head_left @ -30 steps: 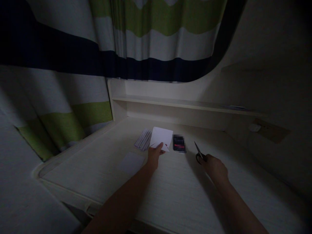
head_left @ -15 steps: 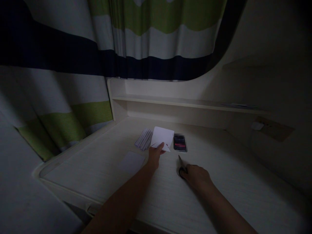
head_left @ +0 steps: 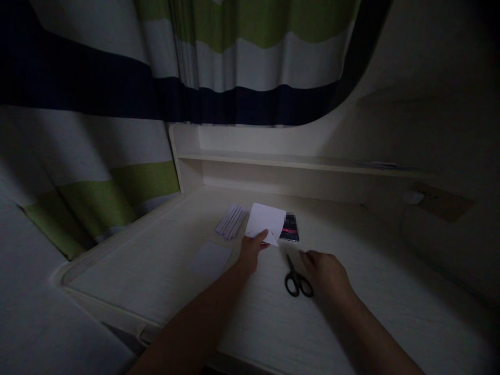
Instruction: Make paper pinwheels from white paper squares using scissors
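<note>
In the left hand (head_left: 252,250), a folded white paper (head_left: 266,216) is pinched between thumb and fingers, over the middle of a pale desk (head_left: 371,312). A pointed flap is shown at its near side, by the thumb. The right hand (head_left: 330,271) is seen with fingers loosely curled, and nothing is visible in its grasp; whether a fingertip is in contact with the scissors (head_left: 293,270) just beside it cannot be told. The scissors are laid flat, blades nearly together, tip turned to the desk's back edge and handles to its front edge.

Part of a phone (head_left: 289,234) is covered from view by the paper's right side; whether the two are touching is unclear. Toward the desk's left edge, a row of folded papers (head_left: 231,221) is placed, with a flat white sheet (head_left: 211,258) nearer the front edge. Along the back edge a shelf (head_left: 273,161) is fixed, below a striped curtain (head_left: 269,104).

The paper could be nicked if its near corner were dragged across the scissor tip. The scissors could be knocked askew by the right hand, the loose sheet could be swept aside by the left forearm, and a fold could be misjudged in such dim light.
</note>
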`<control>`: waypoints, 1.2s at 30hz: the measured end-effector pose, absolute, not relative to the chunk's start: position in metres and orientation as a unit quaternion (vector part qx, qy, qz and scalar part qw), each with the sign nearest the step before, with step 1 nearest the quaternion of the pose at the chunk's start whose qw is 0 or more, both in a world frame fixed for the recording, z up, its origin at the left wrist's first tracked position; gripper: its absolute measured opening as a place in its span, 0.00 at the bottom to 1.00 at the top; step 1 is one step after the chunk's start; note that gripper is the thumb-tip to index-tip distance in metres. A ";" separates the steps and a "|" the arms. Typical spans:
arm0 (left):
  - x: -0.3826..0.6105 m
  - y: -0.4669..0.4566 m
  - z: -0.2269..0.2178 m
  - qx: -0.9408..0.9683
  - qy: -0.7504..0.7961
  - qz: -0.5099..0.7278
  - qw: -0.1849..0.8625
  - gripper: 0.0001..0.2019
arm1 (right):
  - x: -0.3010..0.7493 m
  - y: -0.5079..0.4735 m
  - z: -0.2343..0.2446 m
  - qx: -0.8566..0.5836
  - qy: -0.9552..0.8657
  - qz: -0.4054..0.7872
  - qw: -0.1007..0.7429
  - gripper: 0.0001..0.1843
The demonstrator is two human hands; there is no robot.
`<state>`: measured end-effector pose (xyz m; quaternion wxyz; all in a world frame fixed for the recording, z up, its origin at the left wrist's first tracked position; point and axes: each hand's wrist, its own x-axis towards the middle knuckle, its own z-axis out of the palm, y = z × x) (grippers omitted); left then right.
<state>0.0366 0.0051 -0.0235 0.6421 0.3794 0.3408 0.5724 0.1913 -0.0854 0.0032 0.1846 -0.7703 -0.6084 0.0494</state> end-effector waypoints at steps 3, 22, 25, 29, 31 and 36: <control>0.042 -0.008 -0.022 0.412 0.311 0.536 0.668 0.20 | 0.203 -0.080 0.005 -0.700 -0.560 0.105 0.430 0.22; 0.039 -0.012 -0.008 0.426 0.223 0.476 0.736 0.15 | 0.201 -0.078 0.003 -0.534 -0.363 0.377 0.664 0.15; 0.041 -0.016 -0.012 0.461 0.233 0.435 0.737 0.17 | 0.196 -0.079 0.001 -0.543 -0.388 0.375 0.643 0.14; 0.045 -0.019 -0.021 0.484 0.258 0.415 0.726 0.19 | 0.190 -0.081 0.004 -0.558 -0.422 0.364 0.616 0.16; 0.046 -0.018 -0.024 0.494 0.272 0.417 0.713 0.19 | 0.190 -0.081 0.007 -0.566 -0.421 0.351 0.616 0.18; 0.044 -0.018 -0.022 0.533 0.277 0.393 0.696 0.16 | 0.199 -0.081 0.010 -0.586 -0.429 0.313 0.612 0.20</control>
